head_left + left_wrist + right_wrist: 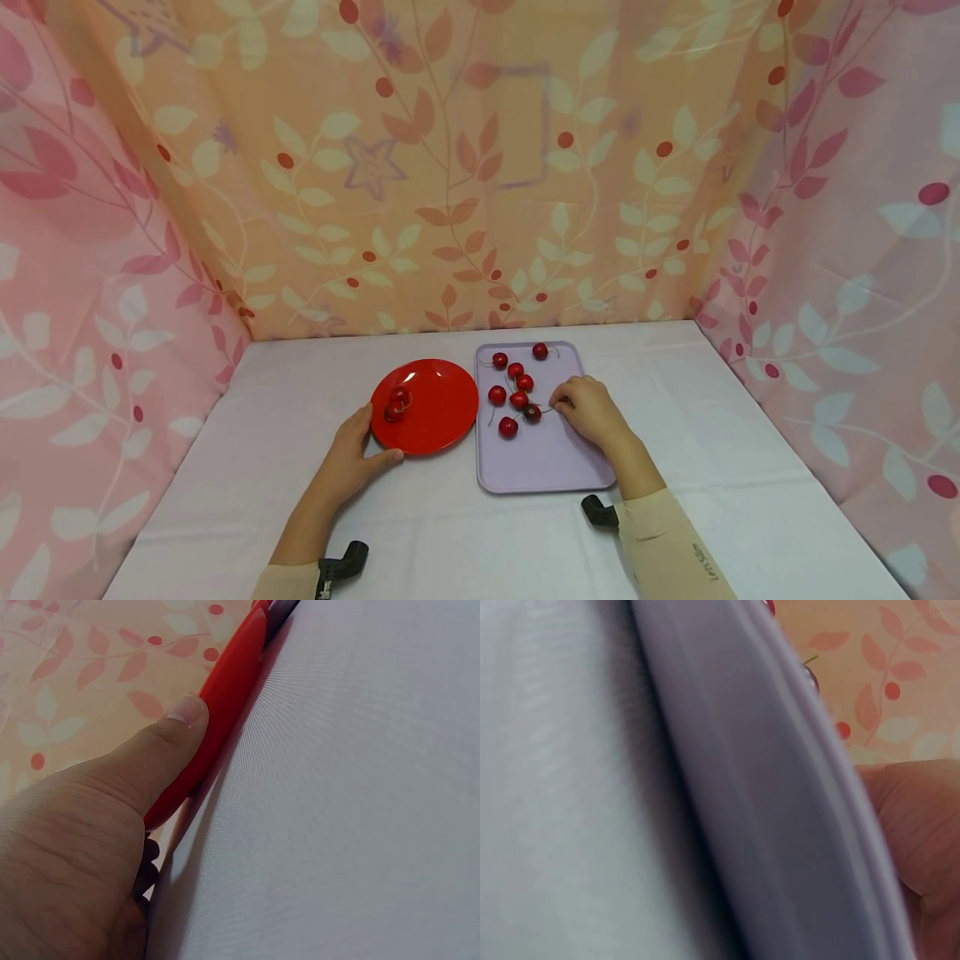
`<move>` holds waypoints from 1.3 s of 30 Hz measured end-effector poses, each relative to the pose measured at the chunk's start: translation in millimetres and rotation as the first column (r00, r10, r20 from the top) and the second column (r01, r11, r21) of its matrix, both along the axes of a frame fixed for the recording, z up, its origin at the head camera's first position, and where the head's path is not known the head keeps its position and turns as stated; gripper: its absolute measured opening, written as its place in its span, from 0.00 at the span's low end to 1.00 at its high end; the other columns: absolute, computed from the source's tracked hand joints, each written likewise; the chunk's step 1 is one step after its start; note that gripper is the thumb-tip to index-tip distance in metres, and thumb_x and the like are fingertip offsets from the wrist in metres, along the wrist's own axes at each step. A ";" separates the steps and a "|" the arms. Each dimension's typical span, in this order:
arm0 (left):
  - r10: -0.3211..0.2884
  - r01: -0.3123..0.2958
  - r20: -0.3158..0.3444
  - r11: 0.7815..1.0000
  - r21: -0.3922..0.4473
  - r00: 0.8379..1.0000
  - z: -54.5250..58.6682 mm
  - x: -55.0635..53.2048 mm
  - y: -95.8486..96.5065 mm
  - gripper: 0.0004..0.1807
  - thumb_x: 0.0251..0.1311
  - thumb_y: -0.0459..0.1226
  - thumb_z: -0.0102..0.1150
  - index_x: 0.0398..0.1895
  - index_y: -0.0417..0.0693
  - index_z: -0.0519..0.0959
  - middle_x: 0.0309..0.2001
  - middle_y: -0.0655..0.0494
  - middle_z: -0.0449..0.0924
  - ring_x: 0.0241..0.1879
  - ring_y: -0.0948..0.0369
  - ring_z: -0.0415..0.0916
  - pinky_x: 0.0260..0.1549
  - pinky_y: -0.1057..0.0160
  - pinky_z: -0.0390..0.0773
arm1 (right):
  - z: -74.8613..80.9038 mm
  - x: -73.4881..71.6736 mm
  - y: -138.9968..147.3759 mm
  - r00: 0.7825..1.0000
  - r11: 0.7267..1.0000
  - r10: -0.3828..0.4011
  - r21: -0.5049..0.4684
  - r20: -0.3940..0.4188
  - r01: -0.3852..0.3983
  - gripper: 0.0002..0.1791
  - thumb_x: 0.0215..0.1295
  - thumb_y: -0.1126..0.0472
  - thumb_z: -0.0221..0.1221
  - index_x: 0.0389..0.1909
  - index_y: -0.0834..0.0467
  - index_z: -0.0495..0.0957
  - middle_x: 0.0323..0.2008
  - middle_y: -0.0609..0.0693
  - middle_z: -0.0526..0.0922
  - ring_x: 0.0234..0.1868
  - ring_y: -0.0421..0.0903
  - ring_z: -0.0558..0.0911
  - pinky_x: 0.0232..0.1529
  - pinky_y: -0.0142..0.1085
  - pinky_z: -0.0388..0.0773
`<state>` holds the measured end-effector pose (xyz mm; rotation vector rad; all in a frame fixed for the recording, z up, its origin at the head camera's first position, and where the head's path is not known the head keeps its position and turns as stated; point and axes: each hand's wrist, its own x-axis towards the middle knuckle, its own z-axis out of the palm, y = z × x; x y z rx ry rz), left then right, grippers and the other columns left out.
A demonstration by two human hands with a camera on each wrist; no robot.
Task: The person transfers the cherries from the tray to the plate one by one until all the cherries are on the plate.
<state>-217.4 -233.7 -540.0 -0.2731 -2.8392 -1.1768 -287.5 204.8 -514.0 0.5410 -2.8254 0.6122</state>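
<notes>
A red plate [442, 417] lies on the table with cherries [397, 400] on its left part, stems attached. My left hand [351, 454] holds the plate's rim at its lower left; in the left wrist view the thumb [161, 746] lies along the red edge. Beside the plate is a lilac tray [540, 462] with several dark red cherries [507, 427] in its upper and left part. Over the tray's right side, my right hand [592, 412] pinches with fingertips the stem of a cherry [532, 412]. The right wrist view hides those fingertips behind the tray wall [780, 787].
A white cloth [465, 542] covers the table. Patterned curtains [450, 208] stand at the back and on both sides. The plate's right rim and the tray's left edge are side by side. Black camera mounts [352, 558] sit on both wrists.
</notes>
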 end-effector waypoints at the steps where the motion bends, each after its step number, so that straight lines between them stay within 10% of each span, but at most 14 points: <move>1: 0.001 -0.001 0.001 1.000 -0.003 1.000 0.0 0.0 0.0 0.61 0.53 0.58 0.74 0.83 0.50 0.50 0.81 0.48 0.55 0.79 0.43 0.50 0.70 0.37 0.64 | 0.0 -0.1 0.2 1.000 1.000 0.004 0.003 -0.002 -0.004 0.04 0.61 0.64 0.70 0.30 0.50 0.88 0.32 0.44 0.85 0.42 0.50 0.80 0.51 0.53 0.74; 39: 0.001 -0.001 0.004 1.000 -0.002 1.000 -0.6 -0.2 -0.5 0.62 0.52 0.61 0.73 0.84 0.53 0.50 0.81 0.50 0.55 0.79 0.44 0.50 0.70 0.37 0.64 | 15.3 -1.8 10.0 0.997 0.971 0.034 -0.233 -0.076 -0.051 0.02 0.68 0.65 0.65 0.38 0.58 0.86 0.39 0.52 0.85 0.47 0.53 0.78 0.52 0.49 0.76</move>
